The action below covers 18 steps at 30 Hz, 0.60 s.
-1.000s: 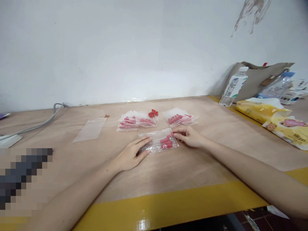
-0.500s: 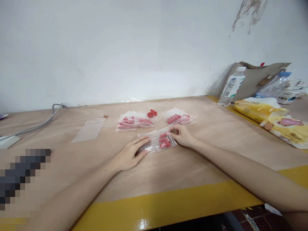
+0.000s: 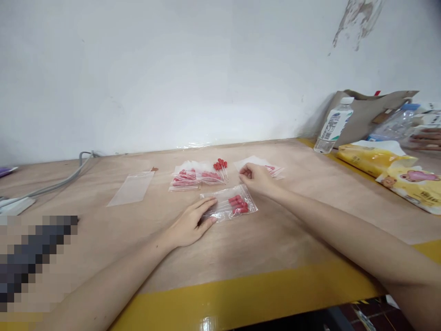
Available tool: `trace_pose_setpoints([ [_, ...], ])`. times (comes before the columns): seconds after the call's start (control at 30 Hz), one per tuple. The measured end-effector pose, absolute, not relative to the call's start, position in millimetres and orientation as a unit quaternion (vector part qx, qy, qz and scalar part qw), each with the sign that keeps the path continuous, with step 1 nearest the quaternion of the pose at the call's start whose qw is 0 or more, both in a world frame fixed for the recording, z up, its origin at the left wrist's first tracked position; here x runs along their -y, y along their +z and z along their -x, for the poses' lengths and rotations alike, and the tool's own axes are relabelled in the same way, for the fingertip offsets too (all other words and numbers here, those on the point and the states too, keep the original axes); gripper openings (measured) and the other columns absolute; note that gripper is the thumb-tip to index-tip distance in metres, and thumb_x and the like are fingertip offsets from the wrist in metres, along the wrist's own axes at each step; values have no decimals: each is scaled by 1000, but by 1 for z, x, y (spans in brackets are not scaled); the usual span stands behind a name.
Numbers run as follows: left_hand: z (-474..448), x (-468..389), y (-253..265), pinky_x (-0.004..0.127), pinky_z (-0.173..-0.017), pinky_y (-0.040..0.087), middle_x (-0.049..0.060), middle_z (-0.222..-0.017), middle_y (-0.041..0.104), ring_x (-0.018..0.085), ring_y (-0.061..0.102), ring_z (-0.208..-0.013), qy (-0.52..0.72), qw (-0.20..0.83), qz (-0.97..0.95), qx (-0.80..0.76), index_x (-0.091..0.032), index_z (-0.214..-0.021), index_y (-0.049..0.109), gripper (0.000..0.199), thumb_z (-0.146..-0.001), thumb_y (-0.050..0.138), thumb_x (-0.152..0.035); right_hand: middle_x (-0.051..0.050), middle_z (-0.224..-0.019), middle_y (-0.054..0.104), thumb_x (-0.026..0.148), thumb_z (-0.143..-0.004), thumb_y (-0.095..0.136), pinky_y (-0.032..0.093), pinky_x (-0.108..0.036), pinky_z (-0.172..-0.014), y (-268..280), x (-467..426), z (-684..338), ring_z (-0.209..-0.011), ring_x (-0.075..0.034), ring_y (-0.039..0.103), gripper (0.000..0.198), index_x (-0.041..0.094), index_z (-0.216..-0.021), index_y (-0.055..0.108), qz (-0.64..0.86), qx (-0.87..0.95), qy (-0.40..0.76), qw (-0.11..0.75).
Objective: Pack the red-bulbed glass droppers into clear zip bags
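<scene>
Pale, smudged wall rises behind a tabletop with a light-brown covering and a yellow band along its near edge. Half a second ago the right hand was at the right end of a clear, flat plastic zip bag of red-topped, thin-stemmed droppers; now it is off that end, just beyond the bag's far right corner, over a right-hand fan of clear bags with red pieces inside. Its fingers are curled in near the thumb; whether they grip anything I cannot tell. Inside the zip bag, the red tops now sit bunched closer together. Another person's hand has appeared at the far right.

Left hand stays on the zip bag's left end, fingers extended and loosely parted, thumb at the near edge, pressing rather than gripping. The zip bag lies flat between both hands, its red tops toward the right.
</scene>
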State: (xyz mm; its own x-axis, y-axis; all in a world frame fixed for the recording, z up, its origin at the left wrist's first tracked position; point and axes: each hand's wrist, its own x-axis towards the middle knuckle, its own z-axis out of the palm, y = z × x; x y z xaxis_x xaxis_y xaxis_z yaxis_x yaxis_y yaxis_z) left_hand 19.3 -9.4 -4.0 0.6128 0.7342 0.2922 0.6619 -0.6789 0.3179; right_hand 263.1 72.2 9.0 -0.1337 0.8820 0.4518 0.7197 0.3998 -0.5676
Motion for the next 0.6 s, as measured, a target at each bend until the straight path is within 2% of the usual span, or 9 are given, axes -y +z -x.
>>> trace_pose_setpoints([
  [0.13,-19,9,-4,41,-101,39,9,-134,46,24,45,-122,202,92,-894,-389,-19,-128,46,42,-89,44,-35,-8,-86,66,18,-75,51,43,-27,-74,17,-102,-233,-82,-18,60,19,15,-90,61,589,739,71,318],
  [0.23,-18,8,-4,42,-102,38,9,-134,46,25,45,-122,205,100,-893,-387,-19,-128,47,42,-89,46,-35,-13,-93,65,18,-76,50,43,-28,-74,21,-121,-214,-88,-21,60,20,13,-92,61,634,712,84,292],
  [0.4,-17,8,-5,42,-102,37,9,-135,46,24,44,-123,207,113,-892,-385,-19,-127,49,41,-89,47,-34,-9,-70,65,17,-70,57,43,-25,-57,27,-136,-201,-68,-19,60,6,15,-69,62,651,703,147,243],
  [0.6,-17,7,-5,41,-103,36,8,-136,45,23,43,-124,205,124,-891,-386,-21,-128,48,41,-89,46,-35,-2,-51,56,5,-62,54,41,-23,-51,21,-140,-209,-54,-15,55,12,15,-63,60,640,711,183,228],
])
